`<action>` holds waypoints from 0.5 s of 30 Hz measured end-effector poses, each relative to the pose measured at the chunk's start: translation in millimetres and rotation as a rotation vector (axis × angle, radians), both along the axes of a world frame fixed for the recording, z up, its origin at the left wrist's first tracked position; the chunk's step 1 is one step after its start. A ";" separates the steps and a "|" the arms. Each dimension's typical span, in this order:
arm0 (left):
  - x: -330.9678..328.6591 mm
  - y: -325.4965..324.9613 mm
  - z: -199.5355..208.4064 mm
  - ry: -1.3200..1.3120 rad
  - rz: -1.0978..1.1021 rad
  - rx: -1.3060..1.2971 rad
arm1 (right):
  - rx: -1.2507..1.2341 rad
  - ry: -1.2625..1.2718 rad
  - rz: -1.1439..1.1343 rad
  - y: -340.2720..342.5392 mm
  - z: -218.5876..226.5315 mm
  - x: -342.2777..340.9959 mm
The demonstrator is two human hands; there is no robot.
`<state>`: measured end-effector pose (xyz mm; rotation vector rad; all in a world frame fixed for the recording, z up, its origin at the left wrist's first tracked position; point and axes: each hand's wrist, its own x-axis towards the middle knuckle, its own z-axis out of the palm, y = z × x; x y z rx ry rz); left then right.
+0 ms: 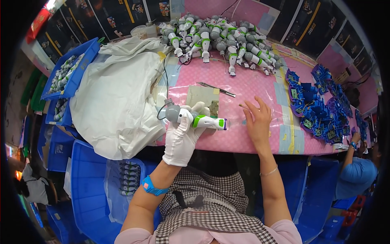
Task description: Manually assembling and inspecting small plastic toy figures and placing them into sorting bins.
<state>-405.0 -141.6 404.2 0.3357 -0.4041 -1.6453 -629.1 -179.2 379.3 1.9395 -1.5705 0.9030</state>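
Observation:
In my gloved left hand [180, 140], fingers wrapped round it, is a toy limb [209, 122] with a grey ball end, white and green body and purple tip. It lies crosswise over the near part of a greyish square plate [197, 95] on the pink table cover. My bare right hand [258, 122] hovers over the cover to the right, its fingers apart. A small thin yellowish piece [242, 106] shows at its fingertip; whether it is touched or held, I cannot tell. Beyond the plate lies a slim dark metal hand tool [219, 89].
A heap of similar toy limbs [215, 38] fills the table's far side. Blue-purple toy parts with circuit boards [321, 105] cover the right. White sheeting [118, 93] drapes the left, beside blue bins [87, 175]. At far right, another person in blue [357, 173] reaches to the table.

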 end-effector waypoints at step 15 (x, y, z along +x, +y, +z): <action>-44.5 14.1 12.8 -0.679 0.219 0.028 | 0.616 -1.706 1.023 68.2 10.4 66.4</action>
